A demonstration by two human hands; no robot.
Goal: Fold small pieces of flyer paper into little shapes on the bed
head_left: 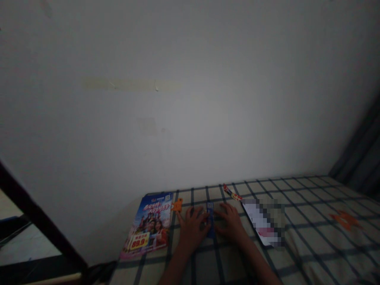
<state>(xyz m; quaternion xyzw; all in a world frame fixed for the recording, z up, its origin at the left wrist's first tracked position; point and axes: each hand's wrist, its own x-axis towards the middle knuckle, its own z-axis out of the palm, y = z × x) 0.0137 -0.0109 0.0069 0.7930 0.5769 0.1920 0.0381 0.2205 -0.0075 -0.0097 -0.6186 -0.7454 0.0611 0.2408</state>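
A narrow blue strip, seemingly folded paper (210,227), lies on the checked bed cover between my two hands. My left hand (192,225) rests at its left side with fingers spread, thumb and index finger touching or close to the strip's edge. On the other side, my right hand (230,222) lies with fingers apart, its fingertips near the strip's right edge. Left of my left hand is a glossy flyer (151,227) with people and a price printed on it. A small orange cut-out (177,205) sits between that flyer and my left fingers.
Right of my hands lies a phone-like device (257,221), partly pixelated. A red and yellow printed strip (232,193) touches its top. Another orange cut-out (346,220) is farther right on the checked cover (308,206). The wall (208,118) rises behind; a dark curtain (362,150) hangs right.
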